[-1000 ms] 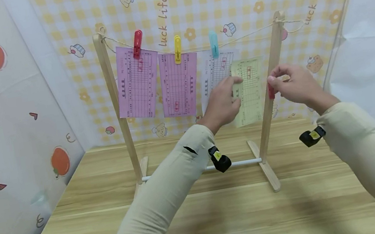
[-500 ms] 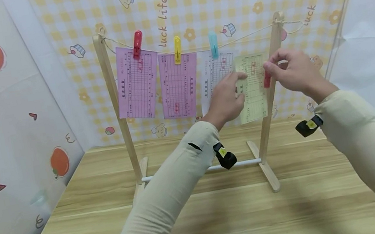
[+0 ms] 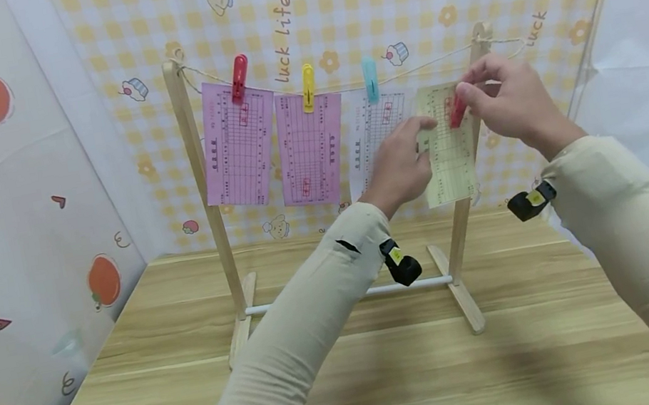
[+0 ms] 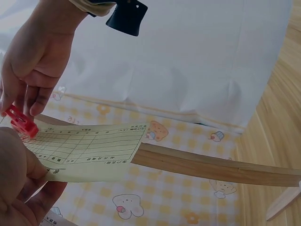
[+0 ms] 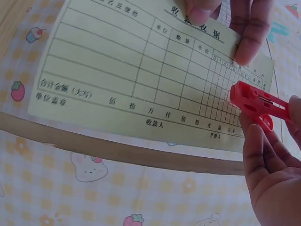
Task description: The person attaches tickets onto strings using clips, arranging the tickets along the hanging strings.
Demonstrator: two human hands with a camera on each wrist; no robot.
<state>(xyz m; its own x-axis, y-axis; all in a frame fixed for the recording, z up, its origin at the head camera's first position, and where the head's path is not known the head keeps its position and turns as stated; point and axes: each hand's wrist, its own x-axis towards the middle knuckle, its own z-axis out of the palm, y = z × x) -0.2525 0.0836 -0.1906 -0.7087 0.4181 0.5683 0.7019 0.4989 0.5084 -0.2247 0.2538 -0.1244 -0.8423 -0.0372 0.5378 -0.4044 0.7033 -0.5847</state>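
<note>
My left hand (image 3: 401, 163) pinches the left edge of a pale yellow receipt slip (image 3: 450, 166), thumb on the front in the right wrist view. The slip hangs upright just below the string (image 3: 424, 65), near the right post. My right hand (image 3: 507, 94) pinches a red clothespin (image 5: 256, 104) by its handle ends; its nose overlaps the slip's upper part. To the left, two pink slips (image 3: 239, 145) hang from the string under a red clothespin (image 3: 240, 78) and a yellow clothespin (image 3: 308, 88). A white slip (image 3: 377, 117), partly behind my left hand, hangs under a light blue clothespin (image 3: 371, 80).
The string runs between two wooden posts (image 3: 208, 201), joined low down by a white rod (image 3: 423, 283). Their feet stand on a wood-grain table (image 3: 331, 389). A yellow checked cloth (image 4: 164, 207) hangs close behind, with white sheeting at right.
Both hands have risen toward the string. The left hand has carried the yellow slip up and to the right. The right hand's clothespin has come up in front of the slip's upper part.
</note>
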